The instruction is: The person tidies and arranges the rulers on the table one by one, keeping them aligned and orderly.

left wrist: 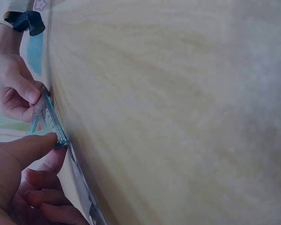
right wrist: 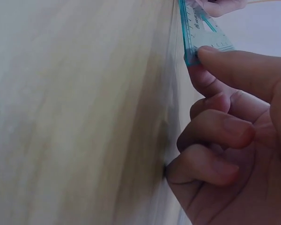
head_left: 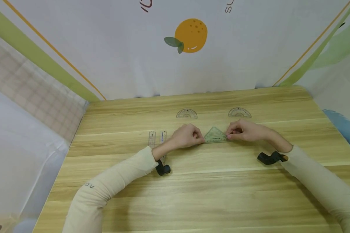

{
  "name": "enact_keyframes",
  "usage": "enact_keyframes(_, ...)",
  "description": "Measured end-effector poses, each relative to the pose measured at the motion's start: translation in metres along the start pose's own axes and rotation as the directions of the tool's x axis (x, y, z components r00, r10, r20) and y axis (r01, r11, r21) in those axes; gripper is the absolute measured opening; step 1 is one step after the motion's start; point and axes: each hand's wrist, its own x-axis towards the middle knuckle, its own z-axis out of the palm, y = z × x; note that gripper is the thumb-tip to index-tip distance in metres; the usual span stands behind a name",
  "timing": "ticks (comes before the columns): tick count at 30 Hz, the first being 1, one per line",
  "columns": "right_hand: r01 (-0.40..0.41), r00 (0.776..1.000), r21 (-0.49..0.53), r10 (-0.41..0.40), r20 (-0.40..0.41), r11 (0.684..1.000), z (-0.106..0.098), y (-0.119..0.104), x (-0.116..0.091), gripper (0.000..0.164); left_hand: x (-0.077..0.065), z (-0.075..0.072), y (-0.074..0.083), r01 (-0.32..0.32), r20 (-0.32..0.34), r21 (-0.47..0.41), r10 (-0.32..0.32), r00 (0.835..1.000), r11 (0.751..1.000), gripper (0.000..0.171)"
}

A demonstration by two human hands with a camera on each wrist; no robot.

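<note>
A clear greenish set square (head_left: pixel 214 135) spans the gap between the two hands, its right-angled corner pointing away and its long edge toward the person. The left hand (head_left: pixel 187 136) pinches its left corner between thumb and forefinger. At the right corner, the right hand (head_left: pixel 242 130) pinches it the same way; in the right wrist view the thumb lies over the set square (right wrist: pixel 201 35) and the forefinger under it. Seen from the left wrist, the set square (left wrist: pixel 49 119) is held close over the table, its long edge nearest the tabletop.
Two clear protractors, one on the left (head_left: pixel 187 114) and one on the right (head_left: pixel 239 112), lie behind the hands. Two clear straight rulers, a left one (head_left: pixel 152 137) and a right one (head_left: pixel 163 136), lie partly under the left forearm. Black wrist-camera mounts hang below both wrists. A printed cloth (head_left: pixel 119 64) borders the wooden table (head_left: pixel 192 194).
</note>
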Motion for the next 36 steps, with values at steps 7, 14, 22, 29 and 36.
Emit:
enact_keyframes(7,0.017,1.0,-0.02,-0.017,0.003,1.0,-0.0006,-0.0026,-0.0004,0.012,0.0007,0.0002,0.0022,-0.006,0.003,0.02,0.006,1.0,1.0,0.015)
enact_keyframes(14,0.043,0.999,0.005,-0.043,0.017,0.999,-0.0005,-0.0064,-0.0008,0.011,-0.0007,-0.0001,0.0013,-0.024,0.004,0.005,0.024,1.0,1.0,0.014)
enact_keyframes(22,0.032,0.999,0.0,-0.032,0.021,1.0,-0.001,-0.0056,-0.0024,0.01,-0.0001,0.0003,0.0023,-0.034,0.003,0.005,0.034,0.999,0.999,0.013)
enact_keyframes(29,0.016,1.0,-0.013,-0.016,0.02,1.0,-0.0018,-0.0041,-0.0045,0.01,0.0018,0.001,0.0049,-0.032,0.004,0.013,0.032,0.999,0.999,0.014)
enact_keyframes(36,-0.006,1.0,-0.012,0.006,0.022,1.0,-0.0024,-0.0077,-0.0049,0.008,0.0019,0.0009,0.0067,-0.024,0.006,0.013,0.024,1.0,1.0,0.014)
